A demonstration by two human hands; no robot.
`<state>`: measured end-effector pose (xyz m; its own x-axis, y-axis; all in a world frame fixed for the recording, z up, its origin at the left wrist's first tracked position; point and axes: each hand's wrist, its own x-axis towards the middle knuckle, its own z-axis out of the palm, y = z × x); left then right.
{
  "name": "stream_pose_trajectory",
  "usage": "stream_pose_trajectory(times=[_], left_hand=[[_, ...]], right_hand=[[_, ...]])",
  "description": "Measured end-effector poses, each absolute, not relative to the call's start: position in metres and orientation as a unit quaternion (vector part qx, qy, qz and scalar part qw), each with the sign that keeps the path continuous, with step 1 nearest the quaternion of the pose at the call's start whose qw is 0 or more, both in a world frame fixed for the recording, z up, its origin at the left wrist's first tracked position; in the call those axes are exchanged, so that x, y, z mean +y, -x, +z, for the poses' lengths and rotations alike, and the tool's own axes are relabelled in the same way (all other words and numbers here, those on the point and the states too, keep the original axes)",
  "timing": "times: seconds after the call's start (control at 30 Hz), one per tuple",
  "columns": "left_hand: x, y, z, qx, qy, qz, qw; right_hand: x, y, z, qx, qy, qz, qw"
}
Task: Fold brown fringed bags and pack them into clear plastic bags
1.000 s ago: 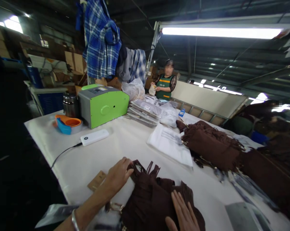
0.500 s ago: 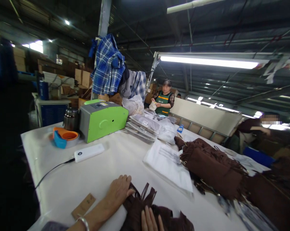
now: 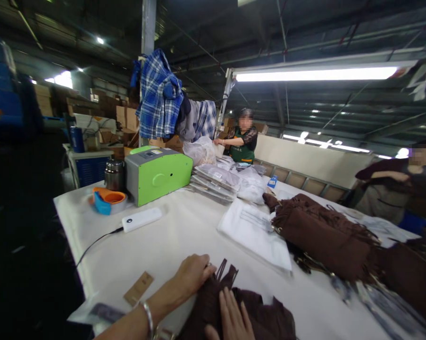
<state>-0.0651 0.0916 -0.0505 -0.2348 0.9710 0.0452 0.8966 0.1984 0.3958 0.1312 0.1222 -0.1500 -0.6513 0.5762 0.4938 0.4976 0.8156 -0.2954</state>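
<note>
Head view: white tabletop [image 3: 184, 236] in a dim workshop, lit tube lamp [image 3: 315, 74] overhead, stacked cartons at back left. Green-grey machine [image 3: 159, 177], power bank [image 3: 142, 219] and brown tag [image 3: 138, 288] on tabletop. Person in green apron [image 3: 241, 153] beyond. Dark brown fringed item [image 3: 262, 316] at near edge, lower centre; loose strips point away from the wearer, its lower end is cut off, long axis can't be told. Left hand [image 3: 193, 274] at its upper-left edge, fingers curled, can't tell if clamped. Right hand [image 3: 232, 316] flat on it, fingers extended, thumb apart.
</note>
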Motion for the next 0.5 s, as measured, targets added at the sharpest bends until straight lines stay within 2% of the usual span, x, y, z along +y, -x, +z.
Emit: stream_pose_trajectory(times=[0.13,0.23,0.33,0.5], left_hand=[[0.091,0.023,-0.033,0.685,-0.676,0.198,0.186],[0.092,0.014,-0.023,0.636,-0.677,0.253,0.27],[0.091,0.039,-0.021,0.659,-0.624,0.313,0.278],[0.067,0.081,-0.046,0.715,-0.598,0.299,0.204]], right_hand=[[0.113,-0.142,-0.105,-0.784,0.429,0.297,0.336],[0.111,-0.153,-0.072,-0.702,0.465,0.409,0.354],[0.11,-0.172,-0.056,-0.682,0.464,0.439,0.357],[0.113,-0.198,-0.053,-0.719,0.485,0.349,0.354]])
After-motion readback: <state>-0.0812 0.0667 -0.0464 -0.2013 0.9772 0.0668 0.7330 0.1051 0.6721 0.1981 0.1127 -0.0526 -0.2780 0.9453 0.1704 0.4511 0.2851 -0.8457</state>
